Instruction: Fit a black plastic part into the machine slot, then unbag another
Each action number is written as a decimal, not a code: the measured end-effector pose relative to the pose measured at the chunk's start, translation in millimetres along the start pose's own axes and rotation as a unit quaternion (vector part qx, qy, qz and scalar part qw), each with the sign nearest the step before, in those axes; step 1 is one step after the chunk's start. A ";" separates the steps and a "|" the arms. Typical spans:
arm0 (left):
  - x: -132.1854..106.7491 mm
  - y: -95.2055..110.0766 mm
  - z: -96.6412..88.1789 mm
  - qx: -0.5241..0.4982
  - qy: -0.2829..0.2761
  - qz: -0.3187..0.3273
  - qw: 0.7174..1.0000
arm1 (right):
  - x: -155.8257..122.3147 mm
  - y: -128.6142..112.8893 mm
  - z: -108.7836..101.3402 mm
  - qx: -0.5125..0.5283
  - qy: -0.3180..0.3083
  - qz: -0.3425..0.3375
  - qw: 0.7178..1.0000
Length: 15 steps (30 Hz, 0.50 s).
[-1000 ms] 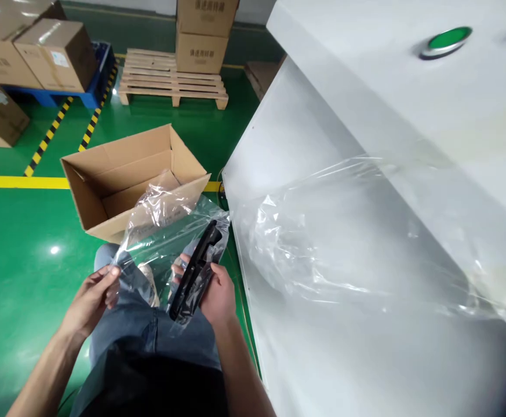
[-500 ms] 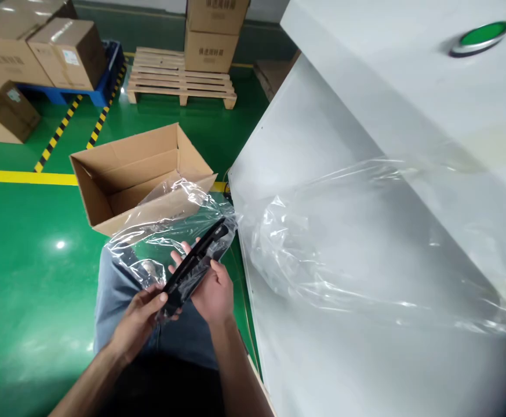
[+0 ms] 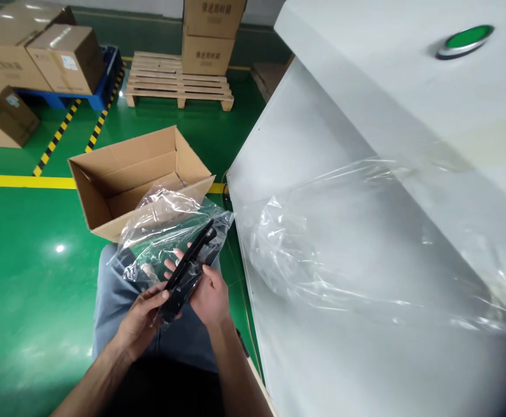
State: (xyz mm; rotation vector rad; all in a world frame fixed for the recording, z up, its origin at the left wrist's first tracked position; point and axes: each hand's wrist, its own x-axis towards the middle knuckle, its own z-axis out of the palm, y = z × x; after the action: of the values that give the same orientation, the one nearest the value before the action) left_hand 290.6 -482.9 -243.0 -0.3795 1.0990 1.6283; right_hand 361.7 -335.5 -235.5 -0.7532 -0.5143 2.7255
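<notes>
A long, slim black plastic part lies slantwise across my hands above my lap, inside or under a clear plastic bag; its exact kind I cannot make out. My left hand pinches its lower end, thumb on top. My right hand cradles the middle from the right, with the thumb on the near side and fingertips showing past the far edge. The loose part of the bag spreads left over my knee and the near edge of an open cardboard box.
A large white panel fills the right side, with clear plastic film against it and a green oval button above. Behind stand a wooden pallet, stacked cartons and a blue pallet with boxes. Yellow tape marks the green floor.
The black part and both hands have shifted slightly down and left. The loose bag has drawn in a little from the left, and the camera view has moved slightly.
</notes>
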 end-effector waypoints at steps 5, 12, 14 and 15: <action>2.5 -1.6 1.0 0.000 0.018 0.000 1.000 | 0.7 1.9 -3.3 -0.023 0.006 0.003 1.000; 1.9 -4.7 0.3 0.006 0.075 0.021 0.997 | 2.2 5.8 -14.4 -0.067 -0.016 0.005 0.998; 2.0 -3.0 -1.3 0.009 0.084 0.026 0.996 | 5.1 7.7 -19.0 -0.120 -0.014 -0.013 0.993; 2.1 -2.2 -2.1 0.015 0.091 0.030 0.995 | 7.5 8.4 -21.6 -0.164 0.002 -0.047 0.985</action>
State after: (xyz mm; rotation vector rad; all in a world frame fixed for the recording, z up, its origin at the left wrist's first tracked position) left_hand 291.2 -483.3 -246.7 -0.4863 1.2798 1.6538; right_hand 365.7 -334.8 -259.5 -0.7864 -0.9875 2.5808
